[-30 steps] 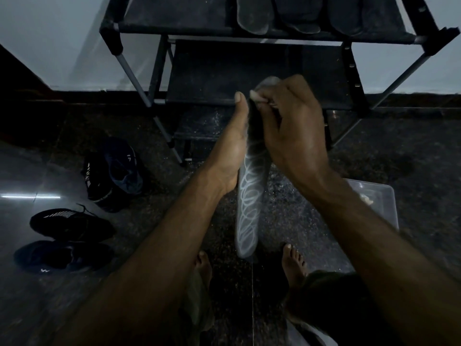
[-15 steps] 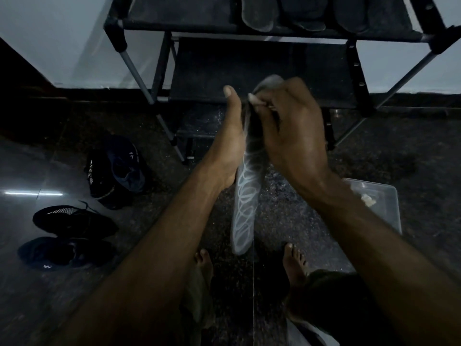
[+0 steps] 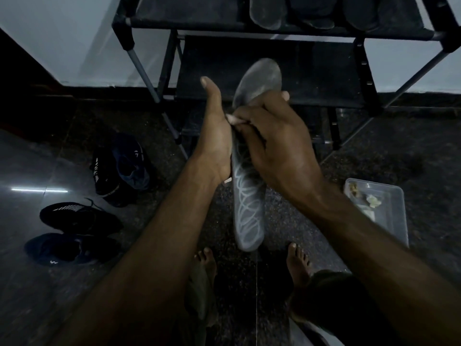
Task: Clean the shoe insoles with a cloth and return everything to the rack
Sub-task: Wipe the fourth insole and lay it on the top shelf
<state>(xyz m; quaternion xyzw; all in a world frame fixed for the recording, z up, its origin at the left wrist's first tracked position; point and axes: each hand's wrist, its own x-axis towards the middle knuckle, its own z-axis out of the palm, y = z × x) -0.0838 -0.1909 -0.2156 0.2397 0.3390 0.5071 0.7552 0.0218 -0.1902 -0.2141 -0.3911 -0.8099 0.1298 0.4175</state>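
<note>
rack (image 3: 249,22) top cut off, cloth hidden — insole (image 3: 248,201) middle covered

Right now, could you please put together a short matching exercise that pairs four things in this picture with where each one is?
Things:
1. patterned insole
2. clear plastic container
3. dark shoes
4. spare insoles

Places:
A. on the floor, left of the person
B. on the top shelf of the shoe rack
C. held between the left hand and the right hand
D. on the floor, right of the person

Pairs: 1-C, 2-D, 3-A, 4-B
</note>
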